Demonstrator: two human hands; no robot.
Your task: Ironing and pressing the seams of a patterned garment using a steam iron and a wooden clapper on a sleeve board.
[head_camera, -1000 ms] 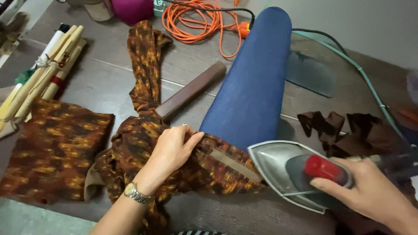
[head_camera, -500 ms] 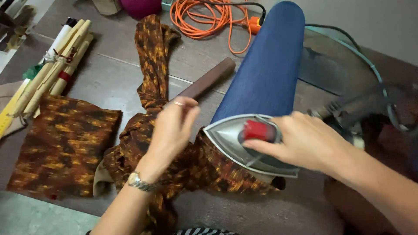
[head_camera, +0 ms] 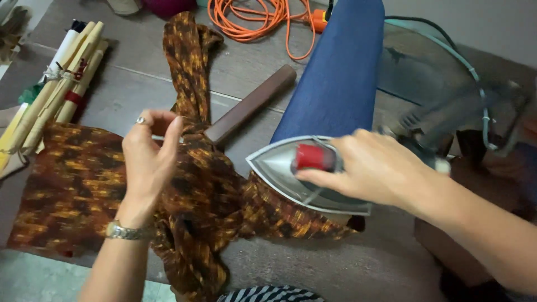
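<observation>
Two hands are busy: the iron point(head_camera: 313, 176) is gripped by the right hand point(head_camera: 372, 170), so the brown cloth point(head_camera: 207, 196) under the loosely open left hand point(head_camera: 148, 159) could be burned.

Right hand point(head_camera: 380, 173) grips the red handle of a silver pointed-nose electric iron point(head_camera: 305, 176), soleplate down on brown-and-orange patterned fabric point(head_camera: 207, 190) — at the near end of a blue padded sleeve board point(head_camera: 335, 84). Left hand point(head_camera: 148, 159), wristwatch on, hovers over the cloth, fingers loosely curled — an orange coiled extension cord point(head_camera: 251, 22) lies behind.
</observation>
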